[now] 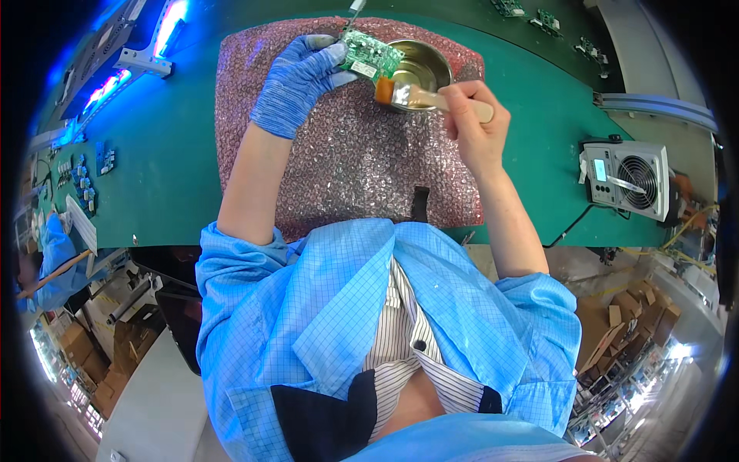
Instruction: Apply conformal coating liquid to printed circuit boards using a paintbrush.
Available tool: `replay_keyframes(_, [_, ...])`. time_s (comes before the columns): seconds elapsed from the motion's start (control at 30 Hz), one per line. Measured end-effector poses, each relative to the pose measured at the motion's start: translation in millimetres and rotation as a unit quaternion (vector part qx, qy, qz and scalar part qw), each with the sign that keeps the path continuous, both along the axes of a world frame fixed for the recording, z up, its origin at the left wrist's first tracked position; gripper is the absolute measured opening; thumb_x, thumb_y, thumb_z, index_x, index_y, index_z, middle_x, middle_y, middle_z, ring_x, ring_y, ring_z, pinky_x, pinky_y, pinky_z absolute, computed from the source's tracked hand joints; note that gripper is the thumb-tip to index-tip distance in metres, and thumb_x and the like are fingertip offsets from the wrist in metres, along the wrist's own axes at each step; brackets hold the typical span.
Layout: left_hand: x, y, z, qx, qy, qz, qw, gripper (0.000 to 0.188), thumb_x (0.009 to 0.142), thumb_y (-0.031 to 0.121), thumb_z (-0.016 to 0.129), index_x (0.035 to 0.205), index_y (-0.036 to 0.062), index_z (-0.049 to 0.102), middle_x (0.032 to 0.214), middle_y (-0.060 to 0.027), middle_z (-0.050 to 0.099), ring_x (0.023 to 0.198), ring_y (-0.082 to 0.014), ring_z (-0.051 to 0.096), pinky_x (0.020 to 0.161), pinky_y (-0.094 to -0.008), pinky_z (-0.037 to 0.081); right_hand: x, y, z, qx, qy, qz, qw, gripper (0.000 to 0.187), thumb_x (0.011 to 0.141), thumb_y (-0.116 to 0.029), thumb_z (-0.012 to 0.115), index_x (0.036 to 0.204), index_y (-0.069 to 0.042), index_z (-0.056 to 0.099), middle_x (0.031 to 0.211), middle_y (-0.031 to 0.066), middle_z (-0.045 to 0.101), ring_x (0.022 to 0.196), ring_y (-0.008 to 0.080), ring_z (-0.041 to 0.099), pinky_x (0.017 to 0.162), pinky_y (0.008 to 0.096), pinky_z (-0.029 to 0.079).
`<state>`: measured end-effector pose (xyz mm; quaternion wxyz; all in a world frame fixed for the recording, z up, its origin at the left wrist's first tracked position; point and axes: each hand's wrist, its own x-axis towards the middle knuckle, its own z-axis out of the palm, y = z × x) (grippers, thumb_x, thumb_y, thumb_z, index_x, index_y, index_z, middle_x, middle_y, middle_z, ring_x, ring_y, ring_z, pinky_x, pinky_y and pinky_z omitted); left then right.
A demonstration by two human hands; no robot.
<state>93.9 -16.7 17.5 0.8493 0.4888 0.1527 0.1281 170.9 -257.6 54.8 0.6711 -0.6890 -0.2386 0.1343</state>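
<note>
Gloved in blue knit, my left hand (304, 73) grips a green circuit board (371, 55) by its left edge, tilted above the mat. My bare right hand (476, 123) is closed round the pale handle of a flat brush (416, 96), whose orange-brown bristles meet or nearly meet the board's lower right corner. Behind the board and brush stands a round metal bowl (437, 68), partly hidden by them; I cannot make out what is in it. Under all this lies a pinkish bubble-wrap sheet (339, 169).
The green bench (169, 169) spreads around the wrap. A white fan unit (627, 179) with a small screen stands at the right, its black cable trailing to the front edge. Small boards (83, 181) lie far left, and more boards (548, 21) at the back right.
</note>
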Motion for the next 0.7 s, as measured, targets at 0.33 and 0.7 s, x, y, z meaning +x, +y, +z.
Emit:
replay_keyframes(0.33, [3.7,-1.8,-0.9,-0.024,-0.006,0.063,0.998,0.023,0.081,0.011,0.067,0.101,0.0048,0.057,0.095,-0.0099,0.063,0.088,-0.0237,0.065,0.077,-0.0364,0.058,-2.7,16.6,1.5,-0.007,0.019,-0.018,1.000,0.014,0.089,-0.014,0.057,0.080,-0.003,0.057,0.056,-0.0004,0.054,0.047,0.0039,0.048,0.041,0.0188,0.037])
replay_keyframes(0.7, [56.6,157.9,-47.8,0.098,0.140,0.322,0.931,0.025,0.076,0.017,0.072,0.091,0.0011,0.059,0.084,-0.0109,0.063,0.070,-0.0188,0.064,0.056,-0.0284,0.056,1.4,-3.0,-8.7,0.001,0.019,-0.103,0.994,0.014,0.090,-0.013,0.056,0.083,-0.001,0.058,0.055,0.0005,0.052,0.045,0.0043,0.047,0.040,0.0186,0.036])
